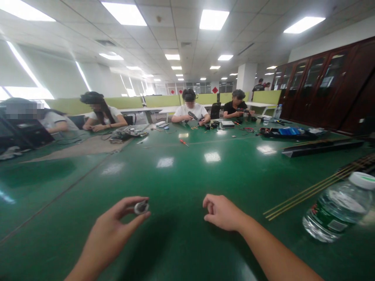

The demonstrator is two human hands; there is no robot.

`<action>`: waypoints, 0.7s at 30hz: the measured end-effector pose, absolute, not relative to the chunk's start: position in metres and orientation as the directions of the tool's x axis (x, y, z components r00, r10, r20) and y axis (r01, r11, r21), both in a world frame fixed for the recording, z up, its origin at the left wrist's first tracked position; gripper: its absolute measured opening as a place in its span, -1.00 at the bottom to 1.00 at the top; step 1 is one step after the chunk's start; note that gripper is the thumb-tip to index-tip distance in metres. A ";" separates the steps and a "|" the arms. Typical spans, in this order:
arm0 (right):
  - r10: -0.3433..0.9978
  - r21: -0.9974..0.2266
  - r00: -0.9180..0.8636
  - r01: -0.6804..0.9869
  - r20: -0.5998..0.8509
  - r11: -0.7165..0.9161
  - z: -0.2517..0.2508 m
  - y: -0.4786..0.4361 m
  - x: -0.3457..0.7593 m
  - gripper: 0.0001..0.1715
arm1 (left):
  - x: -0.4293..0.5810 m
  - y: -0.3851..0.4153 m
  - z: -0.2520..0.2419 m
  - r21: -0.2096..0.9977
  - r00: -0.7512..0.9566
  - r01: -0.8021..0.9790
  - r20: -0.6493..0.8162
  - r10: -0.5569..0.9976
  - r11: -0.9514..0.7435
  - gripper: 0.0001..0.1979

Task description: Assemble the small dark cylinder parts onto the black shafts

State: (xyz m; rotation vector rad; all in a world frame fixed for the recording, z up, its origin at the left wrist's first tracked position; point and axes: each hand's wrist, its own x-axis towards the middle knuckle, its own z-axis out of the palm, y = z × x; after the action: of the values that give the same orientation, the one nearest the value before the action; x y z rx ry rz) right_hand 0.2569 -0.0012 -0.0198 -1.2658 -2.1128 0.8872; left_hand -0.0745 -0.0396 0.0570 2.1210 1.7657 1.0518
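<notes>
Over the near part of the green table point(175, 183), my left hand point(113, 226) pinches a small round piece, grey and whitish point(141, 207), between thumb and fingertips. What exactly this piece is, I cannot make out. My right hand point(221, 212) hovers to the right of it with the fingers loosely curled in and the thumb close below them; nothing shows in it. A gap of bare tabletop separates the two hands.
A water bottle point(336, 208) stands at the right, beside thin brass-coloured rods point(304, 191). Farther off lie a red screwdriver point(184, 143), a dark channel point(322, 147) and a tray with blue items point(288, 132). Several people sit around the table; one person point(191, 111) holds a power tool.
</notes>
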 end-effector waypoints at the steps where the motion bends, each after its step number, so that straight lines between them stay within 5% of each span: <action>1: 0.895 -0.766 -0.435 0.542 0.096 0.346 -0.019 -0.001 0.257 -0.66 | -0.053 -0.032 0.055 0.573 0.109 0.754 0.370 0.922 -0.319 -0.60; 8: 0.906 -0.786 -0.405 0.518 0.122 0.337 -0.015 -0.002 0.258 -0.40 | 0.022 -0.013 0.007 0.521 0.460 0.617 0.370 0.807 -0.590 -0.70; 13: 0.900 -0.784 -0.395 0.495 0.182 0.376 -0.014 -0.009 0.249 -0.39 | 0.006 -0.014 -0.014 0.537 0.435 0.616 0.377 0.818 -0.576 -0.63; 21: 0.831 -0.689 -0.451 0.488 0.326 0.535 -0.012 -0.018 0.238 -0.64 | 0.014 -0.020 -0.009 0.588 0.438 0.575 0.365 0.821 -0.569 -0.81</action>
State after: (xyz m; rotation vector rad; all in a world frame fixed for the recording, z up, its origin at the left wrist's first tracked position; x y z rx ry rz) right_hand 0.2383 -0.0182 -0.0116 -1.0627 -2.1218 0.6780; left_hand 0.0141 -0.0198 -0.0089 2.3179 1.1865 0.8975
